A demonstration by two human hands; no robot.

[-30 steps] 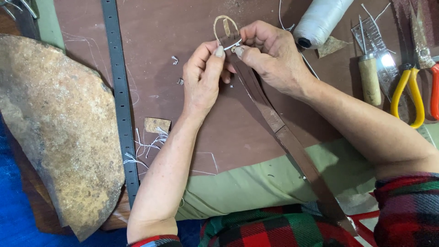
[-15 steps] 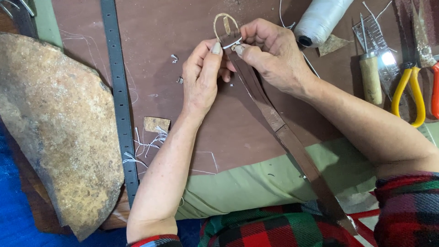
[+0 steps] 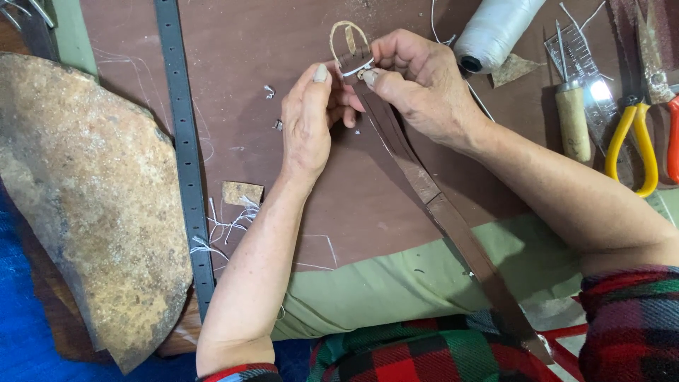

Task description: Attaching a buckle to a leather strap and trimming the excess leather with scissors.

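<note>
Leather strap (image 3: 424, 191) ran brown from the lap up across the brown mat (image 3: 247, 92). Left hand (image 3: 308, 124) and right hand (image 3: 417, 85) pinched its looped end (image 3: 348, 44); farther off lay a white thread spool (image 3: 495, 32).

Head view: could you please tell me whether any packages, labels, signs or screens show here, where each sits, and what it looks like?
None of those in view: no package, label, sign or screen.
Nearest thing to one: a clear ruler with fine printed marks, top right beside the wooden-handled awl, long, flat and see-through.
The white thread spool at the top carries no visible label.
</note>
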